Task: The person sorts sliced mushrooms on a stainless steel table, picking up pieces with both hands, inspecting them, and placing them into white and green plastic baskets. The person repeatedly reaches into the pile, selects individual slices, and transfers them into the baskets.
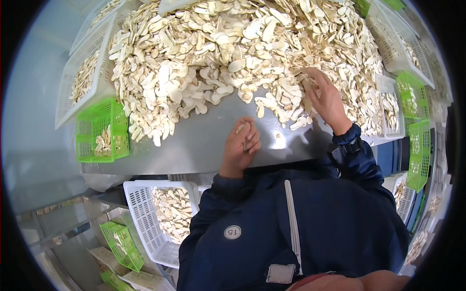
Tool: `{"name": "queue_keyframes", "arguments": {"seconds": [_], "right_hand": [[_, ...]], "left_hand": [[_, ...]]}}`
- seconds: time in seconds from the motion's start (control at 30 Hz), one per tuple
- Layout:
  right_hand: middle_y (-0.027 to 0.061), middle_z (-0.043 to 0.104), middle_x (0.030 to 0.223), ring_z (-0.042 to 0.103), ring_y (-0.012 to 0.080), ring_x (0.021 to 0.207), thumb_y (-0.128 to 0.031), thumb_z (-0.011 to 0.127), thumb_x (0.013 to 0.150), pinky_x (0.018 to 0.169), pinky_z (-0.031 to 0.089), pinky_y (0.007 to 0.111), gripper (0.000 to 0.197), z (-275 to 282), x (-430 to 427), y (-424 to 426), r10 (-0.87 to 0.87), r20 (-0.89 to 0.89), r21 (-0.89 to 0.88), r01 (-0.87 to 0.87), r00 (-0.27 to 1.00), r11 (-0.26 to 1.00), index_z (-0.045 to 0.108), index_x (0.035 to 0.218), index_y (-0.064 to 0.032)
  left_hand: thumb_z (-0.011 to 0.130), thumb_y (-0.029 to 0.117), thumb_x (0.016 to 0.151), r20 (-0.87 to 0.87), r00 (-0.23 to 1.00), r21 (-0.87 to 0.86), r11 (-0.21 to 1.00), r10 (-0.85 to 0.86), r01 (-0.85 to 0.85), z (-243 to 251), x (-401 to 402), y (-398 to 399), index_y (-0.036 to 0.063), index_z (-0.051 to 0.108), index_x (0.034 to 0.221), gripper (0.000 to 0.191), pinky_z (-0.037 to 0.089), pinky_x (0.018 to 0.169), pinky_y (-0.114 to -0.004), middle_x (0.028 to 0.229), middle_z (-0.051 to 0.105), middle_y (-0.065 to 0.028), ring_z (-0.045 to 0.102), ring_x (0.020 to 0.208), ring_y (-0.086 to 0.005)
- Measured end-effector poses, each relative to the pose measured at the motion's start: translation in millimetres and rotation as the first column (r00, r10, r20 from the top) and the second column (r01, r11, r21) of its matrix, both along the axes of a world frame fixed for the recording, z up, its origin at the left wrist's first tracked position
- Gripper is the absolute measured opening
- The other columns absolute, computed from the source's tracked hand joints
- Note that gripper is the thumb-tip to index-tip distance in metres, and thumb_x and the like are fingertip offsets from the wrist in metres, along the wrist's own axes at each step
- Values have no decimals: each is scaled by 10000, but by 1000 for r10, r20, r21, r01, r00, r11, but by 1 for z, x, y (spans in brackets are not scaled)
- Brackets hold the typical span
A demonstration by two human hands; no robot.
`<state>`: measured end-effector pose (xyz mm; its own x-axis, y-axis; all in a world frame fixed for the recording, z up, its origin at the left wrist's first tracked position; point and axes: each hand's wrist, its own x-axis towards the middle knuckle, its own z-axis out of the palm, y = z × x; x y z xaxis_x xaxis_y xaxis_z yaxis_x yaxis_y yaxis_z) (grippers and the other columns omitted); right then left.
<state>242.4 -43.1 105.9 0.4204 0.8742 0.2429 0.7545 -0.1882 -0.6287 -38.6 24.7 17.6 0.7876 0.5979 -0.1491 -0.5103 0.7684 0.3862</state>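
Observation:
A large heap of pale mushroom slices, seemingly dried, spreads over the stainless steel table. In front of it, above the bare metal, my left hand is curled with a pale mushroom slice between its thumb and fingers. My right hand reaches into the right part of the heap, fingertips down among the slices. Whether those fingers pinch a slice is hidden. Between the two hands a small mushroom fragment lies alone on the metal.
A green basket with a few slices stands at the table's left corner, beside a white crate. At right are a clear plastic bin and more green baskets. Below the table edge, a white crate holds slices.

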Motion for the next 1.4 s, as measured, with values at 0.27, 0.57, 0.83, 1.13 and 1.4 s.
{"name": "queue_keyframes", "arguments": {"seconds": [0.27, 0.57, 0.83, 1.13, 1.4], "right_hand": [[113, 707, 1044, 668, 321, 983, -206, 753, 939, 846, 554, 425, 279, -25, -49, 9, 306, 307, -26, -314, 901, 949, 727, 1188, -83], [92, 749, 979, 706, 292, 893, -148, 758, 874, 800, 567, 431, 309, -35, -49, 28, 235, 395, -17, -249, 888, 968, 751, 1180, -114], [156, 747, 1158, 707, 381, 1018, -224, 732, 972, 887, 577, 453, 331, -17, -46, 6, 270, -96, 176, -250, 958, 952, 735, 1276, -93], [102, 723, 1076, 665, 337, 1018, -243, 755, 923, 883, 547, 435, 350, -23, -23, 7, 88, 310, -15, -88, 947, 996, 733, 1257, -142], [93, 732, 1119, 667, 330, 1051, -207, 751, 910, 931, 541, 442, 361, -33, -21, 17, 97, 262, -24, -94, 960, 995, 737, 1266, -150]], "left_hand": [[465, 221, 1161, 35, 998, -34, 998, -44, 45, 2, 8, 2, 84, 569, 1291, 215, 359, 533, -216, 865, 438, 6, 383, 633, -71], [516, 281, 1142, -107, 994, -28, 1000, -15, 12, 0, 4, -2, 99, 554, 1384, 305, 440, 631, -253, 955, 535, -26, 511, 772, -133], [519, 340, 1134, -75, 997, 65, 998, -10, 15, 4, 12, -3, 112, 323, 1626, 577, 531, 1133, -486, 1330, 597, -148, 620, 1181, -319], [487, 377, 1149, -33, 999, 15, 999, -40, 41, -10, 5, 2, 92, 516, 1437, 406, 541, 777, -351, 1037, 557, -71, 585, 885, -204], [575, 253, 1119, -23, 1000, 39, 999, 1, 0, -8, 1, -4, 102, 501, 1444, 366, 560, 777, -351, 1000, 569, -60, 601, 873, -202]]}}
